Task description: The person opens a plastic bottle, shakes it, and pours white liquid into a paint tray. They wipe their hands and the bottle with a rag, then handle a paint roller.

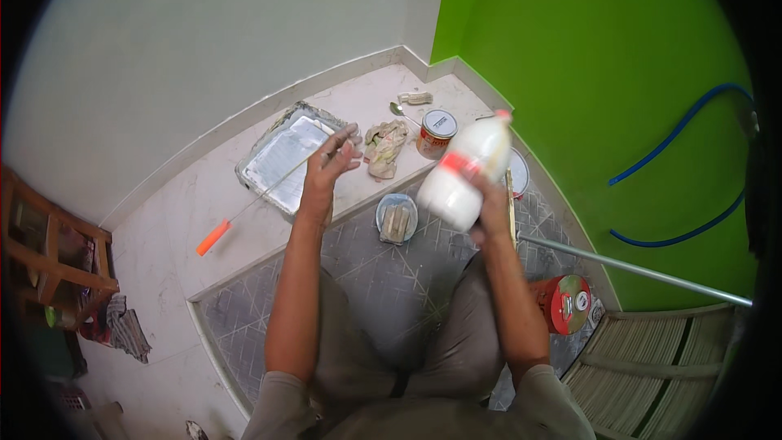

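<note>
My right hand (490, 210) is wrapped round a large white bottle (481, 151) with a red cap and a red band. The bottle is tilted, cap up and to the right, and looks slightly blurred. Raised in front of the paint tray (244, 165), my left hand (332, 161) holds nothing, with its fingers loosely apart. A paint roller frame with an orange handle (213, 238) lies across the tray, its upper end partly hidden by that hand. Between my hands are a crumpled, stained cloth (384, 147) and a paint can (438, 132) with a white lid.
On the tiled floor stands a small bowl (397, 213) with a block-like object inside. A red can (564, 304) and a long metal pole (635, 267) are at the right. A blue hose (680, 140) hangs against the green wall. A wooden cabinet (57, 248) stands left.
</note>
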The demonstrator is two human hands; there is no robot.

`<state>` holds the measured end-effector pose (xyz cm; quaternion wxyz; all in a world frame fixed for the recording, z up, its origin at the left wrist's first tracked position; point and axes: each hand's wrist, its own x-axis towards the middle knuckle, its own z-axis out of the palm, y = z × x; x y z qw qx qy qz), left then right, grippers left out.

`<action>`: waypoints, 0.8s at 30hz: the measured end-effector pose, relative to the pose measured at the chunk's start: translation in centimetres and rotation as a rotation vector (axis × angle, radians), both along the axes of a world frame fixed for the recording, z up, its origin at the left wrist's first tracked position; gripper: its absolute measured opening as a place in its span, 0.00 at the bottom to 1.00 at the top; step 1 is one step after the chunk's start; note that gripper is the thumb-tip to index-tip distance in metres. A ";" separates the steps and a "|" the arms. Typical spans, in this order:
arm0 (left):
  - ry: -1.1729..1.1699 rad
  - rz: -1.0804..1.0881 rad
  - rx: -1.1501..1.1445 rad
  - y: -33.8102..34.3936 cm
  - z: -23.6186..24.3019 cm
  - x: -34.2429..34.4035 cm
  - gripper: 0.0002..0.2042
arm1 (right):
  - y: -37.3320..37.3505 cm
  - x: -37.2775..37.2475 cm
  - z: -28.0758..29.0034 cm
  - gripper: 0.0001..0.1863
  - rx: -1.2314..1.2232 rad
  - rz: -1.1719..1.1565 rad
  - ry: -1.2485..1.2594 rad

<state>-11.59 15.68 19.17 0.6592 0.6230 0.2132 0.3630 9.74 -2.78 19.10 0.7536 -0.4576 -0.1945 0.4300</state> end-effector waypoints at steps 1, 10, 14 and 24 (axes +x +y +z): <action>-0.065 0.153 -0.076 0.2 0.6 0.0 0.35 | 1.2 2.0 1.2 0.37 0.012 -0.096 0.201; -0.118 0.174 -0.137 0.2 0.3 0.4 0.27 | -0.5 1.1 1.1 0.28 -0.071 -0.172 -0.024; -0.047 0.126 -0.066 -0.3 -0.9 0.3 0.29 | -1.9 -5.0 1.3 0.34 0.007 -0.172 -0.076; -0.055 0.111 -0.034 -0.7 -0.2 1.4 0.28 | -1.5 -5.8 2.6 0.33 0.066 -0.226 -0.270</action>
